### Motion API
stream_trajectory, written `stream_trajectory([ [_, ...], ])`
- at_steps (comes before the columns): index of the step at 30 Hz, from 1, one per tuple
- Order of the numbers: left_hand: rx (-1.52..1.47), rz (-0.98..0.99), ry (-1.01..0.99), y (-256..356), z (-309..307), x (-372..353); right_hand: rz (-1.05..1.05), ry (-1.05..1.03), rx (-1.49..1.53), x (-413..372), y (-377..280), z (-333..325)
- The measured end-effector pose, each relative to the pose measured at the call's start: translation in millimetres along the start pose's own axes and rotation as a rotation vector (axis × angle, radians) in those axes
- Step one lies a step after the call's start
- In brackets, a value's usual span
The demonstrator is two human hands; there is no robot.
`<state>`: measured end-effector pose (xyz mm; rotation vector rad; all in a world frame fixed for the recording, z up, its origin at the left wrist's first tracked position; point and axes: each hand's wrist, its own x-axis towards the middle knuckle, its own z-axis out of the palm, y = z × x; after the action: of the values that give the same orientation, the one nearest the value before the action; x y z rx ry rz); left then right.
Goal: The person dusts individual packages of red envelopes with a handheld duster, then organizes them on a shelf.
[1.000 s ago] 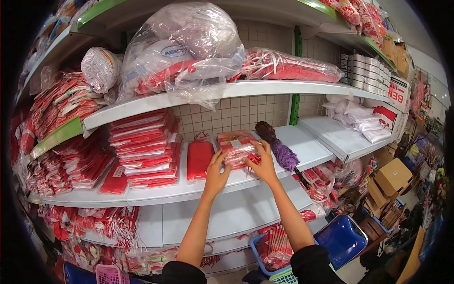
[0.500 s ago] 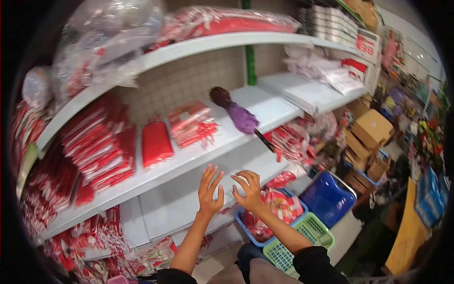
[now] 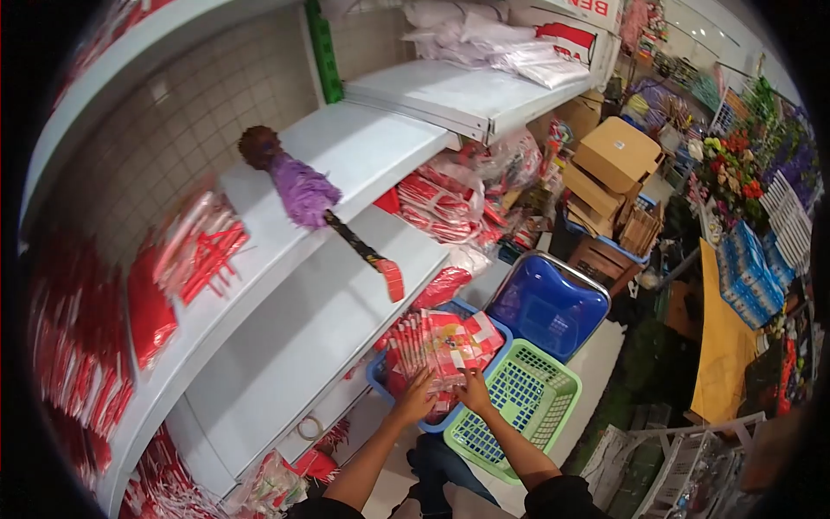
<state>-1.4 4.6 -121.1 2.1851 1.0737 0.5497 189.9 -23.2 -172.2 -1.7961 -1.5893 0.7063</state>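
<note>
A blue basket [image 3: 378, 387] on the floor is filled with red-and-white plastic packets [image 3: 445, 339], some standing in a fanned row. My left hand [image 3: 415, 400] is at the near left edge of the packets, its fingers closed on them. At the near right edge, my right hand [image 3: 473, 392] has its fingers curled over the packets; the thumbs are partly hidden. A green basket [image 3: 566, 406] with a grid of holes stands against the blue basket, below my right forearm.
A purple feather duster [image 3: 304, 192] lies across the shelf [image 3: 372, 134], its handle sticking out past the edge. Red packets [image 3: 199, 246] sit on the left. A blue folding chair [image 3: 549, 303] stands beyond the baskets; cardboard boxes [image 3: 616, 156] are piled behind it.
My hands have come down from the air before the shelf to the packets in the blue basket. The view has turned right and downward.
</note>
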Motion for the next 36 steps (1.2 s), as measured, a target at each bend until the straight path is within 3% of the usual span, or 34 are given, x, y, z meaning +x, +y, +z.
stream_trajectory([
  [3,0.117,-0.048,-0.116,-22.2,32.3,2.6,0.05,-0.067,0.123,-8.7,22.5,-1.1],
  [10,0.177,-0.255,-0.423,-51.4,56.2,6.7,0.087,-0.037,0.019,9.0,47.5,12.8],
  [14,0.216,-0.235,-0.422,-67.6,72.3,3.7,-0.015,-0.056,-0.2,18.7,51.6,11.9],
  [17,0.276,-0.203,-0.431,-71.2,75.2,2.9,0.132,-0.229,-0.267,21.3,44.0,14.6],
  [20,0.199,-0.263,-0.446,-63.9,65.8,4.6,0.2,-0.139,-0.304,17.0,31.6,21.6],
  [21,0.171,-0.273,-0.45,-62.4,63.0,5.4,0.175,-0.037,-0.328,12.4,33.9,30.3],
  [25,0.023,-0.289,-0.494,-72.6,62.6,8.2,0.124,0.024,-0.373,5.8,22.9,39.0],
  [31,-0.036,-0.215,-0.305,-92.2,78.0,-2.2,0.032,0.253,-0.192,19.1,-0.3,19.3],
  [34,-0.547,-0.35,-0.189,-116.3,85.7,2.8,-0.054,0.418,0.207,36.5,-17.2,-1.8],
  [36,-0.523,-0.275,0.005,-99.8,65.1,13.4,0.034,0.318,0.248,44.6,-29.5,-24.5],
])
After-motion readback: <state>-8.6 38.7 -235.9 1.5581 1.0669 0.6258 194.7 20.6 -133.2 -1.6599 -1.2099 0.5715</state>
